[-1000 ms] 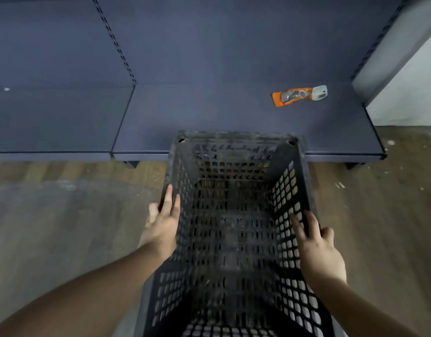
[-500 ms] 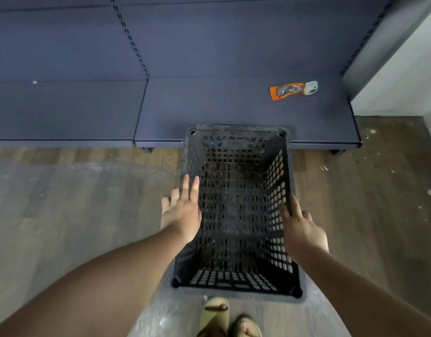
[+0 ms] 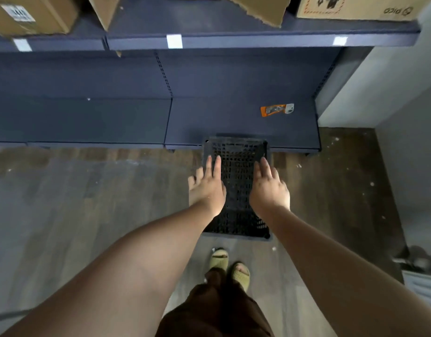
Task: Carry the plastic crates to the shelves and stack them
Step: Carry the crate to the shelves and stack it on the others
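Note:
A black perforated plastic crate [image 3: 236,152] stands open side up on the wooden floor, its far end at the front edge of the low dark-blue shelf [image 3: 209,117]. My left hand [image 3: 207,183] is over the crate's left side and my right hand [image 3: 268,188] over its right side. Both are flat with fingers apart and hold nothing. They hide the crate's side walls, so I cannot tell whether they touch the rim.
An orange-and-white packet [image 3: 276,110] lies on the low shelf behind the crate. Cardboard boxes [image 3: 34,15] sit on the upper shelf [image 3: 234,41]. A grey wall [image 3: 379,93] closes the right side. My sandalled feet [image 3: 230,266] are just behind the crate.
The crate went down to the floor and my hands came off its sides. My view has risen and pulled back, showing the upper shelf and my feet.

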